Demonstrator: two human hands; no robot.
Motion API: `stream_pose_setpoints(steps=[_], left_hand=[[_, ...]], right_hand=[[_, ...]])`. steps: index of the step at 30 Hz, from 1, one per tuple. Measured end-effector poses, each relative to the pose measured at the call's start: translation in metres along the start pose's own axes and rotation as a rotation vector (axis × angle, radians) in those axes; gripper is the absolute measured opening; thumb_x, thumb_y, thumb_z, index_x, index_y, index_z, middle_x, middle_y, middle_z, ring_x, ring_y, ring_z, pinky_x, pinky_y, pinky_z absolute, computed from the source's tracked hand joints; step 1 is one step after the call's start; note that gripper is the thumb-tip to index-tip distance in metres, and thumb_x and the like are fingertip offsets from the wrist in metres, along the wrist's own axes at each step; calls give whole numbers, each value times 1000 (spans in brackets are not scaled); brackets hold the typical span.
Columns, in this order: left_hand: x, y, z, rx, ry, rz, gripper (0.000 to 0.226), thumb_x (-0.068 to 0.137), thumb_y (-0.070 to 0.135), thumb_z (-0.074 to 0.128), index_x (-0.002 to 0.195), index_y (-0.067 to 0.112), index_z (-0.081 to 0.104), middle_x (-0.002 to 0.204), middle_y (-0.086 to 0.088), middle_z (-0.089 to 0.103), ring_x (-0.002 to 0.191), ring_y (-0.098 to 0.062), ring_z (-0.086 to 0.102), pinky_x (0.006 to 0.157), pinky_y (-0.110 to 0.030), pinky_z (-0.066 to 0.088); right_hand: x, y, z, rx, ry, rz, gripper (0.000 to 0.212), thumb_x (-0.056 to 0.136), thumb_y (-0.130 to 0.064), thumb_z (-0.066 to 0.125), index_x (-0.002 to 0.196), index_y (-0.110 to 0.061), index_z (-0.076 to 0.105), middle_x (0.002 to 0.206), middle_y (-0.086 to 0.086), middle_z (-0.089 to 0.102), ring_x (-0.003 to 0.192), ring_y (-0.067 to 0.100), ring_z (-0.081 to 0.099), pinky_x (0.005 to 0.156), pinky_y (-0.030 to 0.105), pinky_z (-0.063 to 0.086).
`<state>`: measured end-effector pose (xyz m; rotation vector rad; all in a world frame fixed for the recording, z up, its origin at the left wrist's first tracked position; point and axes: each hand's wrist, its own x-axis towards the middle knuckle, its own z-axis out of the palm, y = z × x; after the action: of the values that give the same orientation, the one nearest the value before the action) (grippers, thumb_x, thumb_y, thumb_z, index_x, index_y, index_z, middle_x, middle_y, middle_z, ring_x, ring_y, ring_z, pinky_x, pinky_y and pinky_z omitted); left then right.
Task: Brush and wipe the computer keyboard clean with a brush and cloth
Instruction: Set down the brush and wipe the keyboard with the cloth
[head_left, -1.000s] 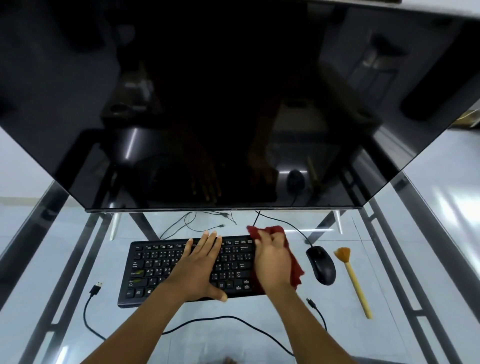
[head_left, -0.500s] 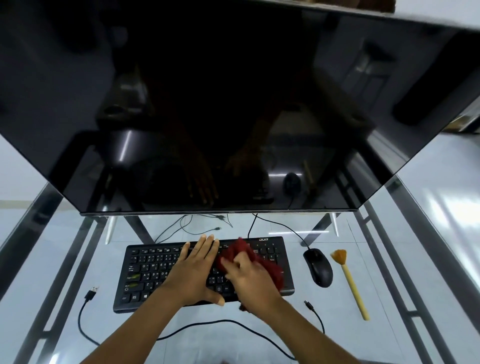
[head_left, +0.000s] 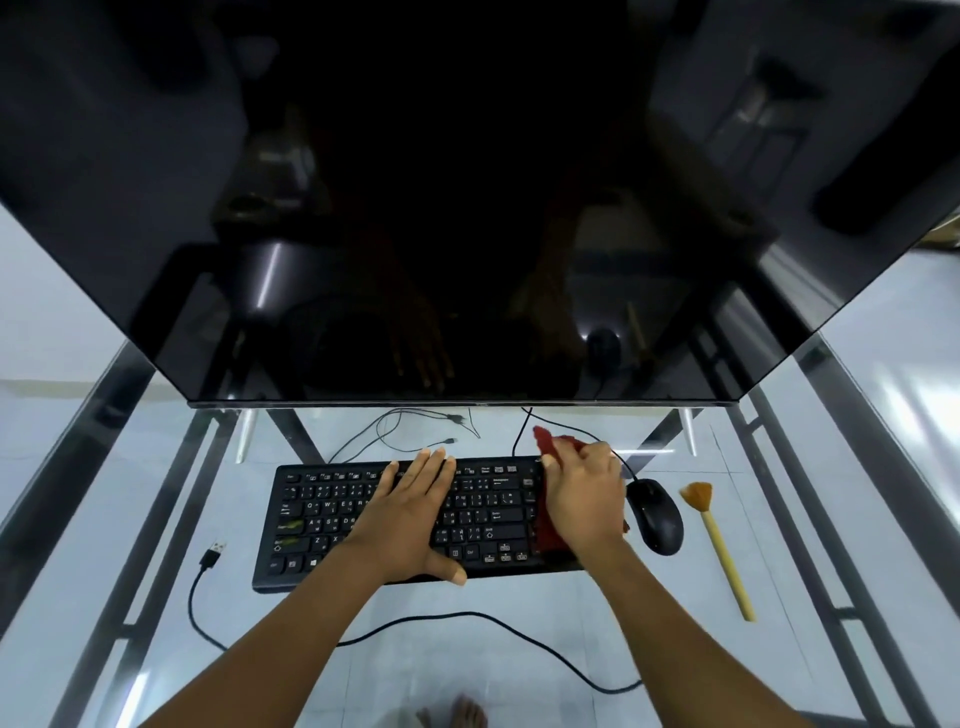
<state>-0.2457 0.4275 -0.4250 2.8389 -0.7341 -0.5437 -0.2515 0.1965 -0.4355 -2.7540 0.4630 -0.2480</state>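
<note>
- Right hand (head_left: 584, 499) covers most of the red cloth (head_left: 546, 525); only a tuft beyond the fingertips and a strip along the hand's left side show. Fingers are curled, pinching the cloth against the right end of the keyboard (head_left: 363, 512).
- Left hand (head_left: 415, 512) lies flat on the keyboard's middle, fingers pressed together, thumb out at the front edge; the keys beneath are hidden.
- Key legends are too small to read.
- Mouse (head_left: 655, 515) sits just right of the keyboard; the brush (head_left: 716, 545) lies apart, toward the glass table (head_left: 130, 415) right edge.
- The dark monitor (head_left: 467, 182) is cut off at the top.
- Compared with half a second earlier, the cloth hand has moved from the keyboard's centre to its right end; the left hand is unchanged.
</note>
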Motion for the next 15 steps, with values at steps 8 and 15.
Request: stream_pose_setpoints(steps=[8, 15], left_hand=[[1, 0, 2, 13, 6, -6, 137, 60, 81, 62, 151, 16, -17, 157, -1, -26, 142, -16, -28, 117, -42, -14], [2, -1, 3, 15, 3, -5, 137, 61, 81, 62, 151, 17, -19, 154, 1, -30, 142, -15, -28, 117, -42, -14]], right_hand=[[-46, -25, 10, 54, -225, -531, 22, 91, -49, 57, 106, -32, 60, 100, -11, 52, 94, 16, 48, 82, 32, 44], [-45, -21, 4, 75, -123, -359, 25, 100, -29, 47, 118, -28, 64, 108, 5, 60, 99, 29, 55, 86, 46, 47]])
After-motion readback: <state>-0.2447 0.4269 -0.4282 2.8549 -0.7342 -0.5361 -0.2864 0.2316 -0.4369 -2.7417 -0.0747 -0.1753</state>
